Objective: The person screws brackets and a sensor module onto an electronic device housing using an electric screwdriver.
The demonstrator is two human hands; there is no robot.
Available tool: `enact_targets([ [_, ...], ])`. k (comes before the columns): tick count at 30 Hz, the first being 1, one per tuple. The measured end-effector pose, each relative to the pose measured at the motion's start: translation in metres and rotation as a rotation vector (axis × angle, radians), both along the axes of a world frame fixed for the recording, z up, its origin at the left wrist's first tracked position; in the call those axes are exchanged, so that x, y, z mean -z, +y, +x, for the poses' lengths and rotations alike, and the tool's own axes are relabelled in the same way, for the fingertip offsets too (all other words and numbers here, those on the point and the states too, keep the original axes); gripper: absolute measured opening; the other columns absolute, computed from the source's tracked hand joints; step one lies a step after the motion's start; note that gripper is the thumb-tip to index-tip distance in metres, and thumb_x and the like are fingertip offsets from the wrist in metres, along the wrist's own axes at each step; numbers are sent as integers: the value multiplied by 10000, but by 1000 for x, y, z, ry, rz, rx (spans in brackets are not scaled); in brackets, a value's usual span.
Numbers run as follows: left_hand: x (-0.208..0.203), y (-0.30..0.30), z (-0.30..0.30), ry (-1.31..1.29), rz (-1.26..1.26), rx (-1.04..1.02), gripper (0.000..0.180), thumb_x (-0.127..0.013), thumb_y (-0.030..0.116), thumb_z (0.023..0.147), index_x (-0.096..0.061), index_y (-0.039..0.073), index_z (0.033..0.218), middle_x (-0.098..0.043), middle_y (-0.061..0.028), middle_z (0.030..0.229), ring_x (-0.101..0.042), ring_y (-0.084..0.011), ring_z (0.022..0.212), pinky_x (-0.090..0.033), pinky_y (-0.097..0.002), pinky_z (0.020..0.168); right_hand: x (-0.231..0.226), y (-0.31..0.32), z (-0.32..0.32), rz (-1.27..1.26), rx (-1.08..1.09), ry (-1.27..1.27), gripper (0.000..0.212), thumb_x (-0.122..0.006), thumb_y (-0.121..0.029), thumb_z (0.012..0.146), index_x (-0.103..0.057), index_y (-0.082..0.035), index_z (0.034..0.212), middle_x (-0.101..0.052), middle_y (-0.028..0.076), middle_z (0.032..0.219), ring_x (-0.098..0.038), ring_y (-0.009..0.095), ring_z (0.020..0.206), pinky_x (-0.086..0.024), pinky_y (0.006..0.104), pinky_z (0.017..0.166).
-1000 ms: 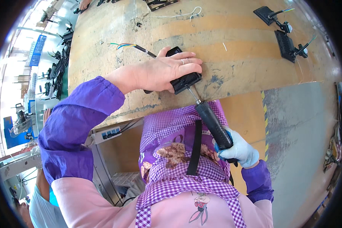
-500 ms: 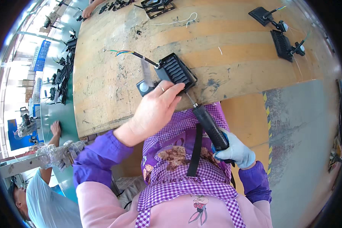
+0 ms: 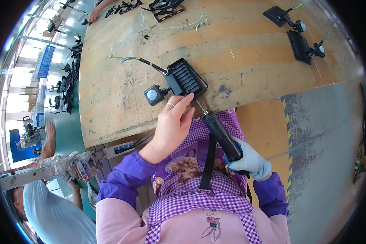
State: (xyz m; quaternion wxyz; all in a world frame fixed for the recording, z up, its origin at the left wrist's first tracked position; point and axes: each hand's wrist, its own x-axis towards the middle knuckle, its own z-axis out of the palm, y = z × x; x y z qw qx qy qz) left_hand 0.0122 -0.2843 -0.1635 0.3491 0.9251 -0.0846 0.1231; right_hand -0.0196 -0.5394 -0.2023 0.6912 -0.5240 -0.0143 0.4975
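Observation:
A black finned floodlight (image 3: 187,77) lies near the table's front edge, fins up. Its cable (image 3: 152,65) ends in bare coloured wires to the left. A small motion sensor (image 3: 152,95) with a white dome is joined to its left side. My left hand (image 3: 173,122), bare with a ring, has its index fingertip at the floodlight's near edge; thumb and index are apart, with nothing seen between them. In a pale glove, my right hand (image 3: 250,160) grips a black electric screwdriver (image 3: 223,136). The screwdriver's bit points at the floodlight's near corner, beside my left fingertip.
Two more floodlights (image 3: 300,46) with sensors lie at the table's far right. Black brackets (image 3: 165,10) and a white string (image 3: 185,26) are at the back. Left, a green bench (image 3: 65,116) holds black parts; a co-worker (image 3: 55,207) sits beside it.
My left hand has drawn back toward me, uncovering the sensor. A pale strip beside the cable no longer shows. The screwdriver stays nearly in place. The co-worker's hand at left has moved.

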Motion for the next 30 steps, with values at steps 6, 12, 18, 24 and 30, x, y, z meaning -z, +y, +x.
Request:
enact_targets([
  [6, -2, -14, -13, 444, -838, -214, 349, -563, 113, 976, -534, 5, 1307, -610, -36, 757, -452, -42, 458, -334, -186, 411, 2, -1, 3, -22, -3, 39, 788, -747, -83, 590, -469, -43, 1327, -588, 45, 830, -586, 131, 673, -503, 276, 612],
  [12, -14, -25, -10, 514, -1188, -359, 323, -544, 194, 997, -557, 21, 1270, -582, -34, 653, -418, -48, 421, -271, -192, 375, 9, 0, 2, 18, -35, 8, 671, -756, -87, 648, -492, -64, 1264, -532, 25, 796, -547, 122, 620, -461, 267, 533],
  [18, -9, -23, -17, 213, -869, -338, 255, -581, 60, 952, -613, 33, 1203, -565, 21, 689, -449, -28, 489, -314, -171, 424, 13, -1, -2, 16, -43, -15, 647, -758, -101, 650, -497, -58, 1240, -529, 16, 790, -543, 117, 626, -459, 263, 538],
  [24, -88, 53, 45, -39, 584, 267, 679, -687, -51, 674, -546, 123, 1315, -488, -111, 1357, -484, -336, 1190, -448, -391, 956, 1, -1, 3, -6, -41, 63, 766, -756, -96, 593, -483, -42, 1306, -581, 33, 819, -580, 135, 676, -495, 280, 621],
  [30, -76, 57, 81, 141, 758, 656, 799, -648, -83, 698, -419, 179, 1416, -405, -85, 1458, -475, -348, 1207, -436, -424, 1020, -1, 2, 6, -30, -35, 36, 782, -756, -88, 587, -476, -39, 1316, -580, 35, 814, -580, 136, 662, -500, 278, 619],
])
